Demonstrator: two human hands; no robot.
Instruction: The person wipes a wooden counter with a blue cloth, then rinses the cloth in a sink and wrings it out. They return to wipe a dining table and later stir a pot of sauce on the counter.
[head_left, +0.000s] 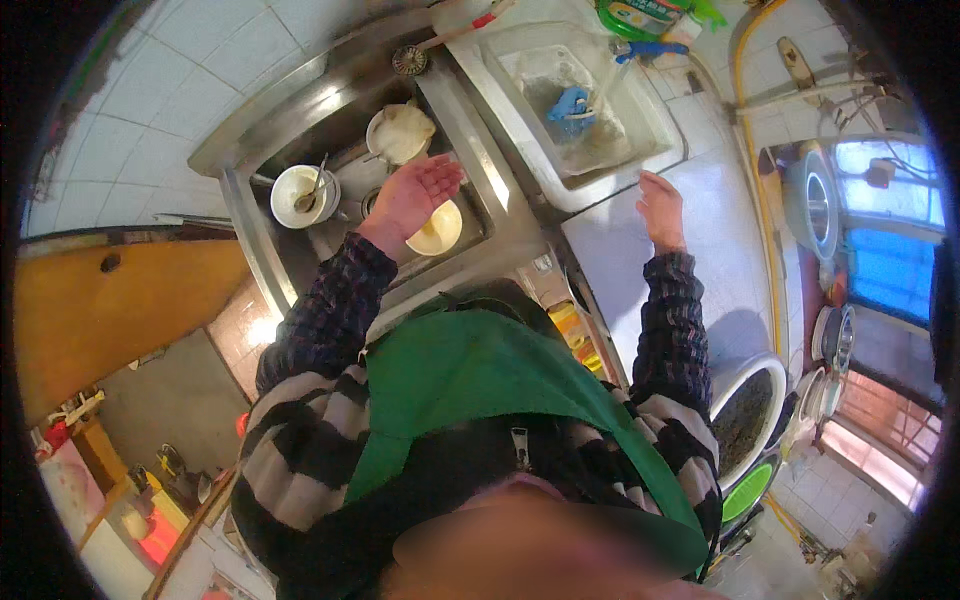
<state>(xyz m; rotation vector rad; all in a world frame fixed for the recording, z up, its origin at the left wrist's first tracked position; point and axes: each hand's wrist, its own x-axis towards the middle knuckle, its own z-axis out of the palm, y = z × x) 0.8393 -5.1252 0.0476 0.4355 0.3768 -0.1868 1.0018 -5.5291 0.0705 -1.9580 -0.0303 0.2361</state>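
My left hand (411, 196), palm up with nothing in it, is over the stainless steel sink (501, 184). Under and beside it sits a pale yellow bowl (444, 229). Left of the hand, a white bowl (289, 196) holds a metal spoon (309, 196). Beyond the fingers, another white bowl (375, 135) has a cream-coloured cloth or similar soft thing (403, 131) in it. My right hand (661, 206) hangs empty, fingers slightly bent, above the white tiled counter (622, 255), near the corner of a white ceramic basin (667, 166).
In the ceramic basin lies a blue cloth or glove (571, 105) in water, under a blue-handled tap (652, 49). A green detergent bottle (645, 16) stands behind. A yellow hose (750, 157) runs along the right wall; a large white tub (776, 382) stands by my right arm.
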